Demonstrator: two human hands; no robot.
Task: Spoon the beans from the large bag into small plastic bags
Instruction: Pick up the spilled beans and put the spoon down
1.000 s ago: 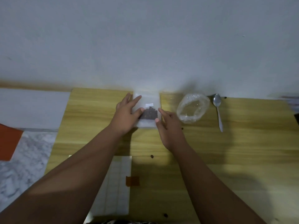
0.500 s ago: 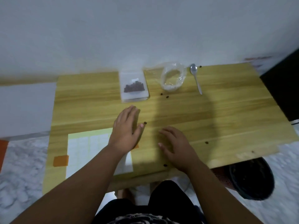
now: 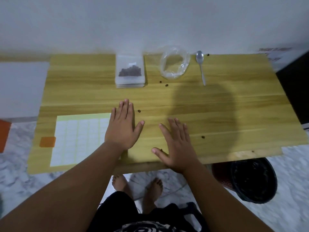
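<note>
Wooden table [image 3: 234,106]: pale plank top, far edge against a white wall; every place below is read off it.
Left hand [image 3: 122,129]: palm down, flat on the table's middle. Fingers straight and close together, pointing to the far edge; thumb splayed right. Released, grasping nothing. Its heel overlaps the label sheet's right edge.
Right hand [image 3: 177,148]: palm down, flat by the table's near edge. Fingers straight, a little spread, angled left toward the far edge; thumb out to the left. Released, holding nothing.
Forearms: bare, both reaching in over the near edge.
Small plastic bags [image 3: 130,71]: stacked at the far edge, left of centre; top bag holds dark beans.
Large bag [image 3: 174,64]: clear, crumpled, mouth open; far edge, right of centre. Table grain shows through it.
Spoon [image 3: 201,67]: metal, lying at the far edge toward the right; bowl toward the wall.
Loose beans [image 3: 139,111]: scattered singly over the table; one just beside the right thumb.
Label sheet [image 3: 78,138]: near-left part of the table, orange tab [image 3: 47,142] at its left side.
</note>
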